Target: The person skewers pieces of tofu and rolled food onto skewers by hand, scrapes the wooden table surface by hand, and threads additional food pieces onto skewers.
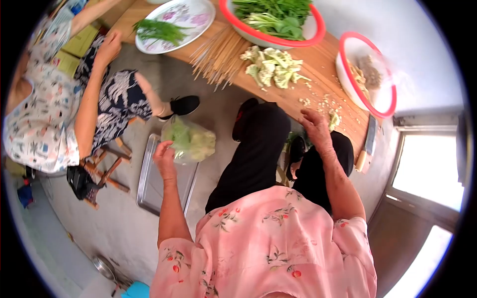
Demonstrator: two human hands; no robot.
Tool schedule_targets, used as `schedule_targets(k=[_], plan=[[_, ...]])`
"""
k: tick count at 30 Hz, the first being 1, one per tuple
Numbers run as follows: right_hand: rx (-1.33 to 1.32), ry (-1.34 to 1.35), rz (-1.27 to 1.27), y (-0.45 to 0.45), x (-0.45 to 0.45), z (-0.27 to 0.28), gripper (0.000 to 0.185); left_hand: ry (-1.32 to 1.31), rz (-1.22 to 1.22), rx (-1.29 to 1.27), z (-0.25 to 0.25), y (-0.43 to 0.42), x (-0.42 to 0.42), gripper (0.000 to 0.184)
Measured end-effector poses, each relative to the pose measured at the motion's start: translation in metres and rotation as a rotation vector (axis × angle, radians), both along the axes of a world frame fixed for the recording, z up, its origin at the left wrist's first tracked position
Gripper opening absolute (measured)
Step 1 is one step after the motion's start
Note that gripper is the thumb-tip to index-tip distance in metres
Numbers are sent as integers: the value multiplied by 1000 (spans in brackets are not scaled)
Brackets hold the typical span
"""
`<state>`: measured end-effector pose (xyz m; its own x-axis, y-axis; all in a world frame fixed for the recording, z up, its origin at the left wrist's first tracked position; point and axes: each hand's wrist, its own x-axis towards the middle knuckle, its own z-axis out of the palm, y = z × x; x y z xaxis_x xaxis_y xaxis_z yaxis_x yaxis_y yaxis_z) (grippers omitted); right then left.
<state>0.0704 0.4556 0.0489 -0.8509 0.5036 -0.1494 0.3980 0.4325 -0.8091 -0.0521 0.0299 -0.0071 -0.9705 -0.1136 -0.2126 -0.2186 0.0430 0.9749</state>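
1. Head view, left hand [164,156]: fingers curled at the left margin of a clear plastic bag [191,142] with pale green produce inside. Cannot tell whether they pinch the film or only lie against it.
2. Bag position: out beyond the tabletop's near edge, above or beside the upper right corner of a metal tray [149,174] on the floor. Whether it hangs or rests is unclear.
3. Right hand [317,130]: fingers loosely spread, nothing visible in them, at the tabletop's near edge toward its right end. Contact with the wood not resolvable. Pale crumbs [325,103] and a small floret [335,119] lie just beside it.
4. Tabletop [310,59]: cut cauliflower [272,69] heaped by the middle of the near edge; thin sticks [218,57] to its left, ends overhanging that edge. Basin of greens [322,31] behind, toward the far edge; second basin [343,74] farther right. Knife [369,139] near the right end, apart from both hands.
5. Step in hand (judgement): handling the bagged produce with the left hand, cut pieces already heaped on the wood.
6. Next move (judgement): any shift of the bag calls for a sure hold on its slack film; the right hand seems free to support it from below.
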Motion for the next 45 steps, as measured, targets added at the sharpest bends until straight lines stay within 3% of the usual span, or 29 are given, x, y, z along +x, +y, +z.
schedule_targets(k=[8, 12, 14, 17, 20, 23, 24, 26, 27, 28, 29, 30, 32, 33, 36, 38, 39, 41, 42, 44, 45], plan=[[-135, 97, -101, 3, 14, 18, 31, 38, -33, -125, 9, 10, -41, 14], [-50, 226, -126, 13, 37, 71, 30, -36, 76, -116, 22, 44, -49, 14], [77, 227, -256, 27, 77, 104, 30, -98, 59, -91, 24, 55, -36, 17], [0, 256, -524, 39, 155, 119, 27, -90, -59, -128, 19, 41, -26, 16], [13, 259, -818, 47, 244, 102, 31, -90, -137, -309, 24, 43, -19, 15], [-43, 98, -1060, 30, 338, 64, 33, -251, -212, -454, -42, -13, -68, 14], [-82, 27, -1135, 17, 369, 49, 33, -247, -438, -368, -36, -9, -125, 19], [-155, -66, -1284, -13, 424, 13, 31, -448, -1357, 277, 10, 33, -282, 30], [-186, -97, -1365, -34, 452, -6, 31, -536, -1667, 423, 27, 56, -334, 35], [-190, -177, -1434, -57, 481, -30, 31, -514, -1381, 304, 9, 45, -366, 33], [-194, -257, -1496, -82, 504, -53, 30, -259, -1411, -12, 38, 79, -308, 24], [-239, -267, -1631, -113, 514, -76, 29, -190, -1593, 32, 42, 98, -295, 16], [-615, -256, -1806, -169, 523, -117, 20, -248, -1497, 79, 34, 112, -298, 13], [-724, -388, -1810, -178, 511, -125, 18, -57, -1618, -91, 27, 115, -305, 12], [-772, -318, -1757, -201, 485, -162, 17, 552, -1781, -635, 29, 141, -302, 15], [-766, -268, -1655, -176, 457, -161, 18, 1383, -1830, -955, 43, 162, -289, 10], [-755, -252, -1593, -163, 447, -157, 18, 1390, -1800, -972, 40, 158, -298, 10], [-679, -172, -1503, -126, 434, -154, 19, 1264, -1671, -1042, 22, 132, -289, 7], [-615, -108, -1434, -103, 426, -148, 20, 985, -1543, -1071, 4, 105, -261, 5], [-578, -85, -1426, -53, 374, -88, 20, 459, -1204, -1076, -42, 55, -180, 2], [-554, 77, -1375, -34, 358, -78, 21, 266, -1076, -1068, -63, 33, -132, 2]])
